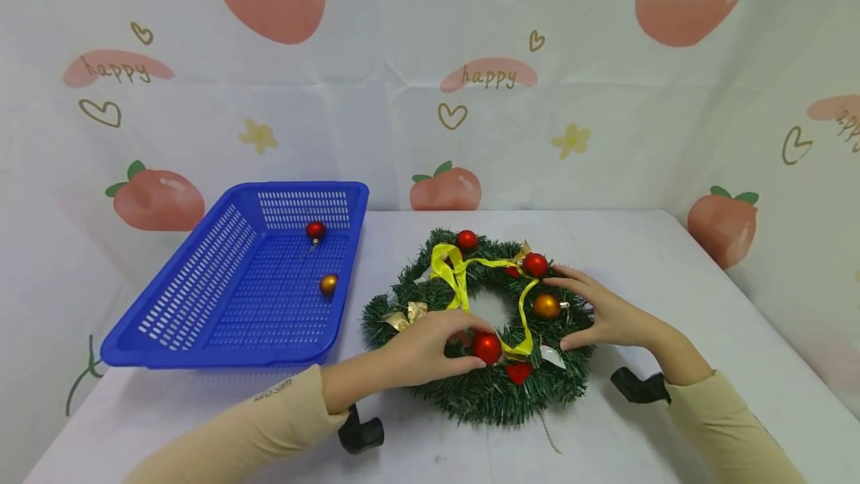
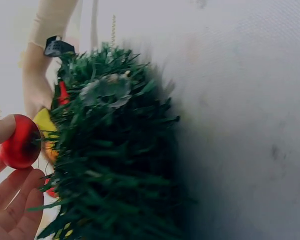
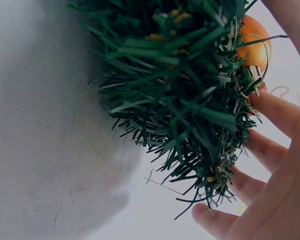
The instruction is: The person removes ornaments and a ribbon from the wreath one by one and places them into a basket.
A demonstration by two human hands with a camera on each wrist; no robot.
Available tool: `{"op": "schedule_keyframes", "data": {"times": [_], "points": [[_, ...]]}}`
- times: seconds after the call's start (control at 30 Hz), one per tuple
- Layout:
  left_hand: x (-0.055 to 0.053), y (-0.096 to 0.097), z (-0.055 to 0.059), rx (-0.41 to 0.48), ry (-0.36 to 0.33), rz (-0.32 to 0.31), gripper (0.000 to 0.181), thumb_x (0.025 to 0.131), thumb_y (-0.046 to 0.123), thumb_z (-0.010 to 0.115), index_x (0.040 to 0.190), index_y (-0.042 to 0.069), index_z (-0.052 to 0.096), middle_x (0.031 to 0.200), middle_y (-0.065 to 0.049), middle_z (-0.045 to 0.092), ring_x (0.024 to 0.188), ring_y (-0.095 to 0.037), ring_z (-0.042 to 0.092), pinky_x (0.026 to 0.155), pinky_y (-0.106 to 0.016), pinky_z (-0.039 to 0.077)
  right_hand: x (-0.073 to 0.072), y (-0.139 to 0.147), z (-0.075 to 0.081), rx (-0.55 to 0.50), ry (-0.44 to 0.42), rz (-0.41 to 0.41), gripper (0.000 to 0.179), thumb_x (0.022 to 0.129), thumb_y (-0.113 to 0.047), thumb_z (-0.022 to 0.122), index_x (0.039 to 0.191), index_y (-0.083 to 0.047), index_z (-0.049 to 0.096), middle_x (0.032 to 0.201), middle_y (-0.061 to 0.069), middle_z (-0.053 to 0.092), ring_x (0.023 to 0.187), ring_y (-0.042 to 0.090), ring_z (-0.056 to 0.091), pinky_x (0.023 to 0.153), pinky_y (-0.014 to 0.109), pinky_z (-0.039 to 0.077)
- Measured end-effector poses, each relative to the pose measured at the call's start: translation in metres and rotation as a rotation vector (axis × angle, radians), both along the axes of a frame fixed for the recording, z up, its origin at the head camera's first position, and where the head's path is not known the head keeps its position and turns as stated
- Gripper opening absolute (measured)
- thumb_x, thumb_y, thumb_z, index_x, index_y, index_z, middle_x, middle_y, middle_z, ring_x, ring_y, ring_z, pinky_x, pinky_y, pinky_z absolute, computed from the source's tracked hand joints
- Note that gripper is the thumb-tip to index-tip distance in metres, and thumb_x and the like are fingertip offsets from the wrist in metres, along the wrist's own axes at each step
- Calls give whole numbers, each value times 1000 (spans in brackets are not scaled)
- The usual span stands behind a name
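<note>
A green tinsel wreath [image 1: 497, 403] lies flat on the white table, with a yellow ribbon [image 1: 459, 278] looped over it. Over its near inner edge, my left hand [image 1: 426, 346] pinches a shiny red ball ornament [image 1: 487, 348] between thumb and fingers; in the left wrist view this red ball [image 2: 21, 142] is right beside the tinsel. At the wreath's right side, my right hand [image 1: 610, 312] has its fingers spread, fingertips at the greenery. Near them sits an orange-gold ball [image 1: 546, 306], its metal cap and string loop showing in the right wrist view.
More red balls [image 1: 535, 265] and gold bows [image 1: 406, 316] decorate the wreath. A blue plastic basket [image 1: 228, 355] stands at the left, holding a red ball [image 1: 316, 230] and a gold ball [image 1: 328, 284]. Behind the table hangs a printed white cloth [image 1: 376, 125].
</note>
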State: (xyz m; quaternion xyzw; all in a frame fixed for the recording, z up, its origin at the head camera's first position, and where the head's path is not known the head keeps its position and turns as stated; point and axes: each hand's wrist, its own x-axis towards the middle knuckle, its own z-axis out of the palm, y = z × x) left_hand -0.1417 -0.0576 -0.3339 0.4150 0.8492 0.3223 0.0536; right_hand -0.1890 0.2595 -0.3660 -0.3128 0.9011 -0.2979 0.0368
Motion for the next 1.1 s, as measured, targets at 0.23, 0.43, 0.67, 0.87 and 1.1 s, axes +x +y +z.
{"op": "schedule_keyframes", "data": {"times": [0.23,0.43,0.67,0.87,1.1], "points": [[1,-8,15,12,32,15,38,85,19,69,120,10,59,111,-4,66,92,-14,65,82,-25,53,-1,0,0,0,-8,0,85,69,-30,82,138,-5,40,149,29,20,132,52,24,93,73,30],[0,-14,29,10,41,50,39,84,20,69,121,10,59,112,-4,65,94,-15,65,82,-30,54,-1,0,0,-1,-18,0,85,69,-30,82,138,-4,39,149,29,19,132,52,23,93,73,30],[-2,-21,42,15,75,89,41,82,19,71,120,10,59,110,-3,66,94,-17,65,82,-32,55,0,0,0,-1,-10,0,85,69,-30,82,138,-4,40,149,28,20,132,52,24,94,72,30],[-5,-28,49,40,98,101,41,82,18,72,120,8,60,111,-5,66,92,-19,65,83,-31,55,0,0,1,2,-9,0,85,68,-30,82,137,-4,41,149,29,20,132,52,24,94,72,30],[-9,-37,59,40,123,141,41,82,17,71,121,7,59,109,-5,66,90,-16,64,82,-29,55,0,-1,2,3,-16,0,84,69,-30,82,138,-4,40,149,29,19,132,52,24,93,73,30]]}}
